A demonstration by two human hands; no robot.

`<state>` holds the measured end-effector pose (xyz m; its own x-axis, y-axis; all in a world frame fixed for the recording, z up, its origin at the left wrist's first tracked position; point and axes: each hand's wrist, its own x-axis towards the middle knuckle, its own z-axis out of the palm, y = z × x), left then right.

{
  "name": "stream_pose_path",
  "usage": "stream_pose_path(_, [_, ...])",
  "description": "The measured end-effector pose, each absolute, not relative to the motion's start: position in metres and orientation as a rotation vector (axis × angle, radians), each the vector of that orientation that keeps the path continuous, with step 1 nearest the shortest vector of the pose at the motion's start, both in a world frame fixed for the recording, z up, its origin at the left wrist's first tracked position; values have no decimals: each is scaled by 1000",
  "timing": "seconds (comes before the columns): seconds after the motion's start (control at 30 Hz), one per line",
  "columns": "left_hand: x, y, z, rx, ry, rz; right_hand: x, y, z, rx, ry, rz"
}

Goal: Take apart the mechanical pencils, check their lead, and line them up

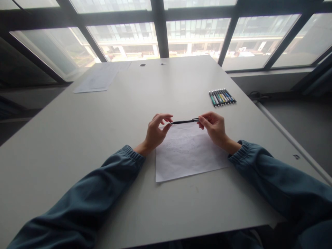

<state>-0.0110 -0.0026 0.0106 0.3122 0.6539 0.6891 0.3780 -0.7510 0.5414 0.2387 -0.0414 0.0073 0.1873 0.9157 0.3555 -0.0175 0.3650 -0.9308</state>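
Note:
A black pen (184,121) is held level between my two hands, over the far edge of a white sheet of paper (192,155). My left hand (155,133) pinches the pen's tip end between thumb and fingers. At the other end, by the clip, my right hand (215,128) grips the pen with thumb and forefinger. Faint marks show on the paper, whose right part lies under my right wrist. Beyond my right hand, several pens (222,97) lie side by side in a row.
The white table (77,138) stretches toward large windows (197,36). More papers (94,79) lie at its far left. Two small round items or holes (142,65) show near the far edge. A pale rail (290,138) runs beside the table's right edge.

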Motion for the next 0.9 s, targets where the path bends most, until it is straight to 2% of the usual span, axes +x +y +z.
stream_pose_path(0.9, [-9, -6, 18, 2276, 901, 1437, 239, -41, 7, -944, -1187, 829])
